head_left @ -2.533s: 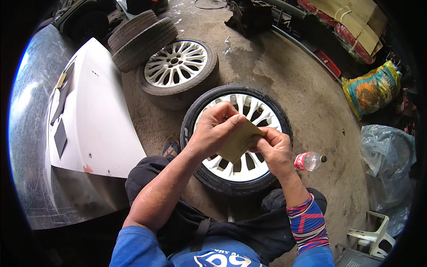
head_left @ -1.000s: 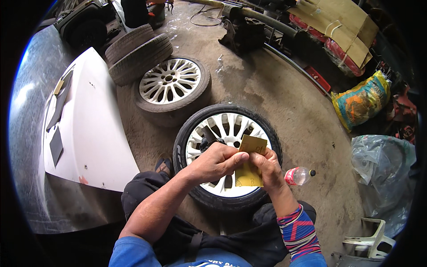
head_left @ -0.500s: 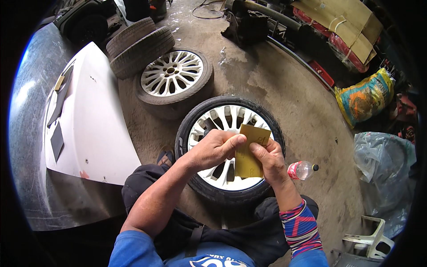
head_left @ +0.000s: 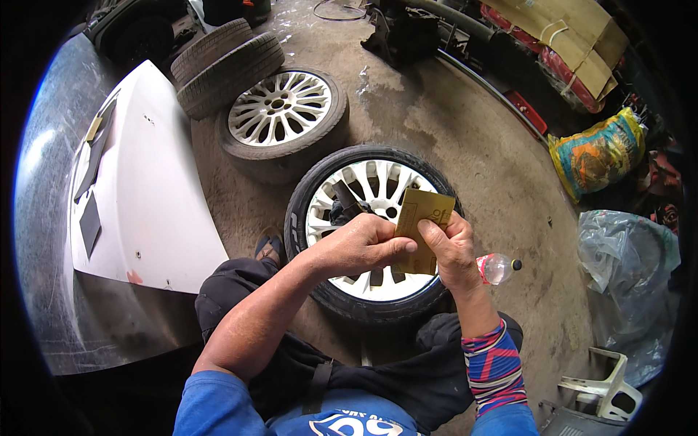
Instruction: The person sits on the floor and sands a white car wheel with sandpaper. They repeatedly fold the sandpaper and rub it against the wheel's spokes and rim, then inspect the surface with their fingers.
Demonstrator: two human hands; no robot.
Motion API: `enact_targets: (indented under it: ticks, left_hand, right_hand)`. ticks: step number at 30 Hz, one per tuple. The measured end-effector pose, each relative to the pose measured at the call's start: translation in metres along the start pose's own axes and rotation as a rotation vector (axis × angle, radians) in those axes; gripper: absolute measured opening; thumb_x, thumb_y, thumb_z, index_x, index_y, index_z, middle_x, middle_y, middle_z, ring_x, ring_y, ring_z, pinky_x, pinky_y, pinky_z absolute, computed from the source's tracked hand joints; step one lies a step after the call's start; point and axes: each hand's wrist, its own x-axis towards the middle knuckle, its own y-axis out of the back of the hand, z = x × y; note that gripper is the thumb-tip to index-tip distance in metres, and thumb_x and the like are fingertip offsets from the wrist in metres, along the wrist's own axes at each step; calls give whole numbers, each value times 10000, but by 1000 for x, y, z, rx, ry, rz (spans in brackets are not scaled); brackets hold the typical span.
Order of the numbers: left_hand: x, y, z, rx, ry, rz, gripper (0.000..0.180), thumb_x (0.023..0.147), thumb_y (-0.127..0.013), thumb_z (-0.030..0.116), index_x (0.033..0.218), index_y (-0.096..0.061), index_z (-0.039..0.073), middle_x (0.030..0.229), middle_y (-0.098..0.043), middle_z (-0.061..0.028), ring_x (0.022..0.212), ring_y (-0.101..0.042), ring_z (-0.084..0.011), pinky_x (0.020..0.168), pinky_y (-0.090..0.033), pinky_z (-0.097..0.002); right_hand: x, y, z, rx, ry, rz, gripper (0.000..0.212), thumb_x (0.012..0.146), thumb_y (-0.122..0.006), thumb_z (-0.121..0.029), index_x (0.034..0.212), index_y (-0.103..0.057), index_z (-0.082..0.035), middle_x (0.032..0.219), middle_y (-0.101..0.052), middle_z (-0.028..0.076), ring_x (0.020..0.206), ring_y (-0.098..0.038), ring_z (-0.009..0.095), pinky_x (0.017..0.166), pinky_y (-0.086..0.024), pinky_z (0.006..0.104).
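Between my hands is a small yellow-brown piece of sandpaper (head_left: 417,208) with print on its face, held above a white-spoked car wheel (head_left: 356,174). My right hand (head_left: 452,251) pinches its right side, thumb on the front and fingers behind. My left hand (head_left: 363,243) is closed at the paper's left edge, its thumb lying across the lower part; its other fingers are partly hidden. The wheel lies flat between my knees with its black tire around it. A dark object (head_left: 345,206), perhaps a cloth or a tool, rests on the spokes beyond my left hand.
A second white wheel (head_left: 251,120) and stacked tires (head_left: 233,76) lie ahead. To the left, a white car panel (head_left: 149,174) carries dark grey sheets (head_left: 90,224). A plastic bottle (head_left: 498,269) is right of the wheel; a colourful sack (head_left: 600,154) and clear plastic bag (head_left: 629,269) lie farther right.
The sandpaper has shifted a little right and tilted, with both hands moving along. My left thumb has slid from its upper left edge to lower on the sheet.
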Motion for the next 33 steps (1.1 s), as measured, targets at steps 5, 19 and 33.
enact_targets:
  ticks: [5, 19, 33]
  left_hand:
    - [2, -6, -6, -48, -136, 82, 499, 1021, -622, 469, 962, -723, -16, 670, -637, -28, 570, -635, -104, 510, -514, -264]
    - [4, -6, -2, -49, 18, -62, 564, 963, -663, 537, 1061, -732, -15, 761, -714, -85, 587, -649, -119, 533, -537, -278]
    - [8, -11, -6, -64, 49, 0, 555, 1002, -615, 536, 1049, -728, -6, 726, -698, -66, 563, -633, -103, 489, -509, -258]
  right_hand:
    - [-1, 0, -2, 45, 5, 17, 223, 1025, -615, -146, 1181, -672, 5, 1051, -725, 41, 920, -661, 91, 820, -545, 250]
    - [1, 2, -6, 54, 12, 41, 205, 1034, -593, -138, 1165, -668, 1, 1052, -715, 39, 902, -655, 80, 802, -550, 244]
    - [0, 2, -3, 79, 27, 157, 205, 1036, -607, -139, 1176, -650, 4, 1055, -708, 34, 912, -646, 80, 818, -541, 247]
